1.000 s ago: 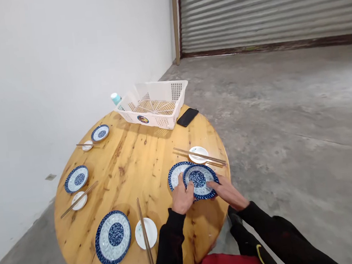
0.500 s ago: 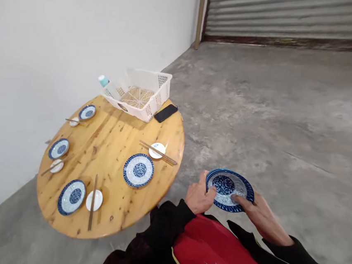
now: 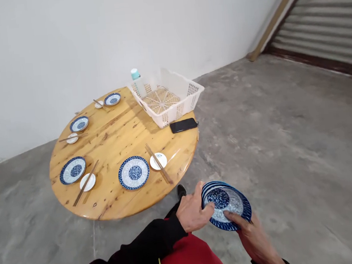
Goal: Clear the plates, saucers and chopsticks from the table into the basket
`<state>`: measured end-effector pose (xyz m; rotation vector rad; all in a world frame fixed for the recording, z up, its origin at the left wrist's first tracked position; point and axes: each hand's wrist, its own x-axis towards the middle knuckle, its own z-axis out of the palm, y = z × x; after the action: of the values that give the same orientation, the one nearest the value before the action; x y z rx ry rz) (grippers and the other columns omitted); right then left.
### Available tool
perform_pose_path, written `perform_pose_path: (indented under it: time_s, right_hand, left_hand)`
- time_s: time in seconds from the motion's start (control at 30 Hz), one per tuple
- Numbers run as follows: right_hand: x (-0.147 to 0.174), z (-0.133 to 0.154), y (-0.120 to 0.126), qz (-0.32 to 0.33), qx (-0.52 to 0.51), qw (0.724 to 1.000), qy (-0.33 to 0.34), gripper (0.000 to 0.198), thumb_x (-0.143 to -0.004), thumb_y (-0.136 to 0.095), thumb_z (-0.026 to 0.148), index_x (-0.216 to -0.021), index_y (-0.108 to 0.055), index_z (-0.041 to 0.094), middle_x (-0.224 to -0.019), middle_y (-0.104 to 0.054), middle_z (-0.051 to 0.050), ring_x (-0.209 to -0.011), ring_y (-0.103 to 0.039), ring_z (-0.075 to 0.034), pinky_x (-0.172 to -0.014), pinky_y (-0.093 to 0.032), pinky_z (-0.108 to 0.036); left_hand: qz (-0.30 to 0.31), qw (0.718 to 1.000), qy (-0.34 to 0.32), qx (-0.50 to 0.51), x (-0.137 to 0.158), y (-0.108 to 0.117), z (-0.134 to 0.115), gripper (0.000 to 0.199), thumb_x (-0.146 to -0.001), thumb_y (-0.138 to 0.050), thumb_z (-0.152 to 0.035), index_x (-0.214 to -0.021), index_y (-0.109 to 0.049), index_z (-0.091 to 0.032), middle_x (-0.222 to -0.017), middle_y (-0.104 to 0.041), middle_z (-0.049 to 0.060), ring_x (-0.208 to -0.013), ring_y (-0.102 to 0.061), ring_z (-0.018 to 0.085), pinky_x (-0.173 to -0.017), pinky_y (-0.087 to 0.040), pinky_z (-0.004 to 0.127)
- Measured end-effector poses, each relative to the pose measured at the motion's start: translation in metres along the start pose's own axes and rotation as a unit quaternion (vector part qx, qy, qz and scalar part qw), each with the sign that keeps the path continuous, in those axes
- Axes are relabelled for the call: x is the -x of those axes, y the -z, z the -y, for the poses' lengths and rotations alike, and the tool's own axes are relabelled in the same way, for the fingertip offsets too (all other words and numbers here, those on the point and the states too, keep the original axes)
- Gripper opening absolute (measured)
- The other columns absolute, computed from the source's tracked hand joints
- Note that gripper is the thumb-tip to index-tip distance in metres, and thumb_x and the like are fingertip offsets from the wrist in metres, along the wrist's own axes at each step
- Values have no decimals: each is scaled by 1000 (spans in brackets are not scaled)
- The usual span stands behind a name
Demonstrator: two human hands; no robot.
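Holding stack of blue-and-white plates (image 3: pixel 228 203) in both hands, clear of the round table (image 3: pixel 114 142) on its near right side, above concrete floor (image 3: pixel 275 160), just in front of red top (image 3: pixel 194 257). Pinching left rim with left hand (image 3: pixel 192 212), laying thumb on upper face; pinching lower-right rim with right hand (image 3: pixel 254 236), laying thumb across the pale band. Not seeing fingers underneath, so not telling their placement.

Handling: probably dealing with glazed ceramic. Expecting stiff, zero flex, slick on the glaze, fragile at rims. Guessing moderate weight as a stack, more than for a single plate. Recommending hold at opposite rims, with fingers under the bottom plate and thumb pressure on top, stopping layers from sliding.

Orientation: facing up toward the head camera, showing dark speckled centre. Being round, having no true long axis; looking longest upper left to lower right. Showing several rim edges at upper left; either fanning or tilting, not telling which.
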<state>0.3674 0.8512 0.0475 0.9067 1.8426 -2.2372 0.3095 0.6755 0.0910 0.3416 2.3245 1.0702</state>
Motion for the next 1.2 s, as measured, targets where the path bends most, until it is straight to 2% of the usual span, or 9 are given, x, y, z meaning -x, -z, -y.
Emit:
perform_pose_path:
  time_s: [0.1, 0.33, 0.53, 0.6, 0.7, 0.83, 0.93, 1.03, 1.2]
  right_hand:
    - [-37, 39, -9, 30, -4, 998, -49, 58, -51, -90, 41, -105, -80, 21, -95, -80, -8, -100, -73, -38, -97, -59, -52]
    - [-126, 124, -45, 101, 26, 993, -64, 60, -47, -93, 32, -105, -80, 23, -95, -80, -6, -102, -73, -38, -97, -60, -54]
    - [-201, 199, -97, 136, 17, 990, -40, 65, -51, -91, 25, -114, -76, 28, -107, -80, -6, -107, -74, -38, -92, -64, -54]
    - [-224, 228, -119, 162, 14, 987, -17, 61, -54, -89, 20, -113, -75, 28, -111, -79, -6, -109, -74, -37, -93, -64, -53]
    - [-260, 271, -160, 200, -2, 980, 13, 54, -59, -81, 10, -111, -73, 25, -109, -78, -9, -107, -75, -36, -94, -65, -51]
    - [-316, 314, -232, 230, -28, 972, 28, 44, -68, -62, -6, -107, -68, 13, -102, -76, -15, -106, -74, -31, -93, -65, -49]
    - [-369, 324, -290, 225, 4, 974, -21, 38, -72, -50, -10, -101, -64, 9, -95, -73, -16, -101, -73, -28, -88, -66, -46]
    - [-426, 315, -341, 217, 38, 973, -67, 41, -68, -46, -10, -99, -61, 13, -89, -71, -12, -93, -71, -26, -81, -68, -45]
    - [-506, 282, -406, 232, 48, 965, -110, 40, -69, -47, -10, -96, -56, 18, -89, -69, -5, -87, -68, -20, -79, -67, -45]
  left_hand:
    - [-43, 999, 6, 19, -31, 16, -11, 79, -95, -50, -53, -160, -38, -10, -116, -78, 18, -109, -75, 40, -104, -54, 54]
    - [-141, 981, -12, 132, -91, 66, -22, 84, -92, -53, -68, -160, -43, -19, -146, -65, 21, -130, -64, 45, -111, -48, 62]
    - [-287, 917, -75, 268, -113, 86, -5, 82, -100, -40, -64, -164, -34, -12, -123, -73, 16, -92, -74, 24, -92, -59, 42]
    - [-336, 900, -53, 272, -111, 86, 6, 75, -102, -39, -60, -161, -39, -14, -121, -73, 14, -94, -74, 22, -93, -59, 40]
    - [-414, 868, 51, 269, -103, 84, 25, 63, -103, -39, -52, -154, -47, -17, -117, -74, 12, -91, -75, 21, -91, -59, 39]
    - [-525, 783, 183, 280, -88, 80, 51, 56, -102, -42, -55, -142, -57, -18, -110, -77, 10, -93, -77, 23, -92, -60, 40]
    - [-590, 705, 256, 299, -78, 72, 64, 64, -96, -50, -65, -139, -59, -18, -109, -79, 10, -94, -78, 26, -91, -62, 41]
    - [-640, 619, 323, 321, -74, 56, 67, 73, -89, -56, -74, -137, -60, -20, -110, -79, 9, -91, -79, 27, -86, -65, 42]
    - [-723, 437, 382, 373, -96, 30, 56, 79, -81, -62, -83, -131, -65, -21, -100, -78, 7, -76, -77, 24, -69, -65, 36]
